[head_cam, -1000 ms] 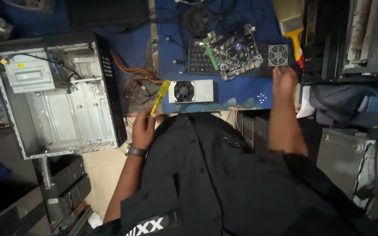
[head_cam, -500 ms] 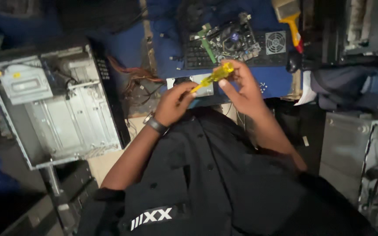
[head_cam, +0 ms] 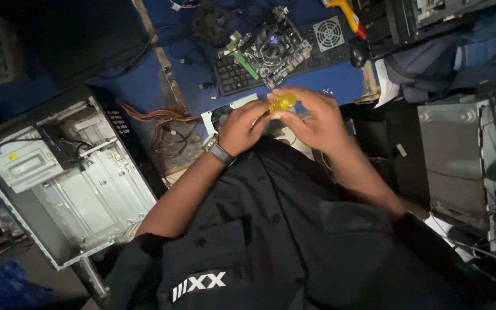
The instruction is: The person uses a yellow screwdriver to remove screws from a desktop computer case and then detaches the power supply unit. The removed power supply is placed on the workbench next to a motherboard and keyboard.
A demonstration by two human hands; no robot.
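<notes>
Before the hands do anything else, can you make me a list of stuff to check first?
1. Both hands on the yellow screwdriver handle: ok, left hand and right hand meet around it.
2. Screwdriver tip visible: cannot tell, hidden behind the left hand.
3. Motherboard out of the way: ok, it lies on the keyboard, apart from the hands.
4. Open computer case reachable: ok, lying open beside the left arm.
5. Loose wires tidy: not ok, they sprawl between case and hands.

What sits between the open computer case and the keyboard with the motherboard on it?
In the head view, a tangle of orange and dark cables lies on the surface between the open case and the keyboard.
</notes>
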